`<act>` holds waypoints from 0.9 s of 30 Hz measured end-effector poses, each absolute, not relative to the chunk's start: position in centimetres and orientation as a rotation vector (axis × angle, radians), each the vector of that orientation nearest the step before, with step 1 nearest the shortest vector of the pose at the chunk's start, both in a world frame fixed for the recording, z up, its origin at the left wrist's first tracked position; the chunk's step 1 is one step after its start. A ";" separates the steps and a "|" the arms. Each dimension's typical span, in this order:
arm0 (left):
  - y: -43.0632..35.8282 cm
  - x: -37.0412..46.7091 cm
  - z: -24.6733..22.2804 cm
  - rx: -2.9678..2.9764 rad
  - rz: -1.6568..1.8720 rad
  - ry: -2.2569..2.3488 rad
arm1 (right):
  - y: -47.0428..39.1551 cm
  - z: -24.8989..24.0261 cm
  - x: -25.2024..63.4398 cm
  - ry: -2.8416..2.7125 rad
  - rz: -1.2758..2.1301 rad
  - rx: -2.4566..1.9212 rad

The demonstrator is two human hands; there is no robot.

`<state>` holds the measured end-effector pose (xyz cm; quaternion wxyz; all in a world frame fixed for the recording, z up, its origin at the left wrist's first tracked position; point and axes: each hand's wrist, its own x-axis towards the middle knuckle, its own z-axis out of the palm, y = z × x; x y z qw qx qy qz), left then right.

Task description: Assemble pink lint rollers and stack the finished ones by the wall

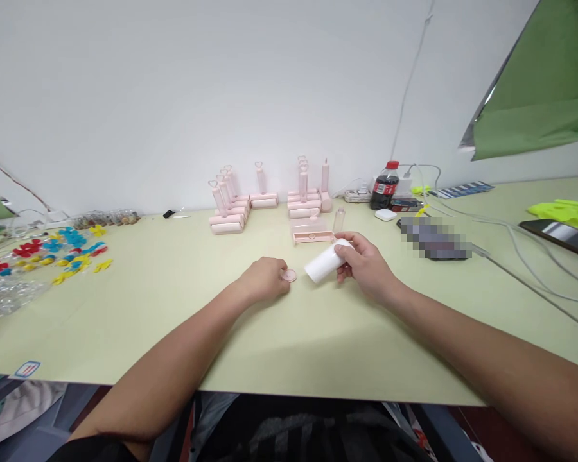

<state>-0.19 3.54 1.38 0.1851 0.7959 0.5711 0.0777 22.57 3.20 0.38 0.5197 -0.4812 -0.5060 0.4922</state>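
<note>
My right hand [363, 264] is closed round a white roll [325, 262], which it holds tilted over the table. My left hand [266, 278] has its fingertips on a small round pink disc [289, 275] near the table's middle. Just beyond the roll lies an open pink tray-like part [313, 237], with a clear pinkish cover [308, 223] behind it. A small clear handle piece [339, 219] stands beside them.
Pink roller pieces [227, 222] with upright handles stand along the wall, in several groups. A cola bottle [384, 186], a dark pixelated device [433, 239] and cables are at the right. Colourful plastic pieces [72, 239] and clear bags [9, 298] lie at the left.
</note>
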 end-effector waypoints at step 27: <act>4.2 0.4 1.3 2.008 0.842 1.375 | 3.9 -0.1 22.8 -1.003 1.403 -1.090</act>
